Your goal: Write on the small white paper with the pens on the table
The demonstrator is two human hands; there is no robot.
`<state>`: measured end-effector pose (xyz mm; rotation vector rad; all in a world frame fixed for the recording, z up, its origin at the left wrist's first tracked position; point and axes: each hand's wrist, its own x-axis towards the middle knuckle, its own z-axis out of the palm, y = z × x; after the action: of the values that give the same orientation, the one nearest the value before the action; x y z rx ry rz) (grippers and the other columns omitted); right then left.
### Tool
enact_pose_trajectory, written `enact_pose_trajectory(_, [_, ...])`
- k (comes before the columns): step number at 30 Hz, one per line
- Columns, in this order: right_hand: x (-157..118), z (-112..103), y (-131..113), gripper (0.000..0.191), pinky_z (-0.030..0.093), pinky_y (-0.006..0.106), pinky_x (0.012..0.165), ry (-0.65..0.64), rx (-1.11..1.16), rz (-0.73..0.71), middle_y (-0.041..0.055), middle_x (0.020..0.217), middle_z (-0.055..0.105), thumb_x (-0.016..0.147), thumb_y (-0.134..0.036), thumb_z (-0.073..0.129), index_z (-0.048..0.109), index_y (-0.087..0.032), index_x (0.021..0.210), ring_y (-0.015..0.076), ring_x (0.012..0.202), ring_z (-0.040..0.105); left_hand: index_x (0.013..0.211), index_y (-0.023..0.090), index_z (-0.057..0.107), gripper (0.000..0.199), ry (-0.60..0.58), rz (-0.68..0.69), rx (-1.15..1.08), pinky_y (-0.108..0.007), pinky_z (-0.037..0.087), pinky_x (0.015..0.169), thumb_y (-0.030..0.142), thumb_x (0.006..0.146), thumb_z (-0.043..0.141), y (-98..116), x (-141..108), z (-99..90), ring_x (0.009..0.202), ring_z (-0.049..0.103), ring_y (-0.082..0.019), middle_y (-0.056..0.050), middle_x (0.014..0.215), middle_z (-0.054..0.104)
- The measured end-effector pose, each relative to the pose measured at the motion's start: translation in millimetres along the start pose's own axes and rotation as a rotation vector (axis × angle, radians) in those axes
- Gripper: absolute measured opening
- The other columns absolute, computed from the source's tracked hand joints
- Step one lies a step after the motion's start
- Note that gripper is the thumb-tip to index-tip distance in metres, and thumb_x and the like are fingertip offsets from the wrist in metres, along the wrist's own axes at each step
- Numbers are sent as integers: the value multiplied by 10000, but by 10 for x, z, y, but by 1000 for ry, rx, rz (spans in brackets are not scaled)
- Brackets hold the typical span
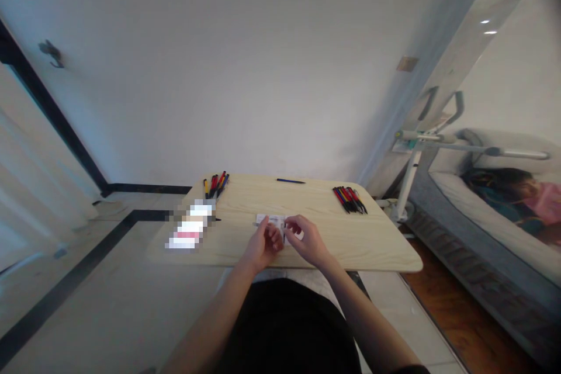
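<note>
Near the front middle of the wooden table, my left hand (263, 246) has its fingers curled with the thumb pointing up; what lies inside them, if anything, is hidden. Close beside it, my right hand (307, 241) pinches a thin dark stick-like piece (284, 235), held roughly upright between both hands and too small to name. Beneath and behind the fingers lies a white printed paper (270, 220), partly covered by the hands. One dark blue pen (291, 181) lies alone at the table's back edge.
Several red, yellow and blue pens (214, 185) lie at the back left of the table (377, 245). Another row of pens (349, 200) sits at the right. A pixelated patch covers the left side. A person (526, 193) lies on a bed beyond white exercise equipment (409, 178).
</note>
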<state>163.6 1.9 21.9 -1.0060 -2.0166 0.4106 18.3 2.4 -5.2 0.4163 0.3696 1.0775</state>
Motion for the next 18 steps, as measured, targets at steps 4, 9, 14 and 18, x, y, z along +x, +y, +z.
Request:
enact_pose_trajectory(4, [-6,84,-127,233,420,226,564,-6,64,19,10,722,583,730,-222,564,545,-181,959,117,616,517,557,158,382,394,120,29,31,-182,279,397,470,719,560,-32,2,15,390,371,-58,56,454,378])
enact_pose_trajectory(9, [9,167,-141,133,415,217,540,6,79,27,10,698,573,761,-215,528,581,-181,878,107,584,500,611,150,456,363,210,61,121,-174,251,368,483,699,570,-79,14,15,385,405,-64,43,468,444])
enact_pose_trajectory(14, [-4,149,-147,135,417,222,557,-1,56,7,13,698,569,743,-223,551,617,-187,855,113,604,499,680,115,537,382,187,104,255,-173,251,370,496,700,561,-137,19,11,408,430,-64,6,532,513])
enact_pose_trajectory(18, [-35,158,-101,131,422,225,545,100,140,97,17,672,584,769,-247,531,617,-173,834,111,572,508,648,120,516,363,162,182,300,-178,301,394,475,705,566,-143,25,21,431,462,-75,10,512,501])
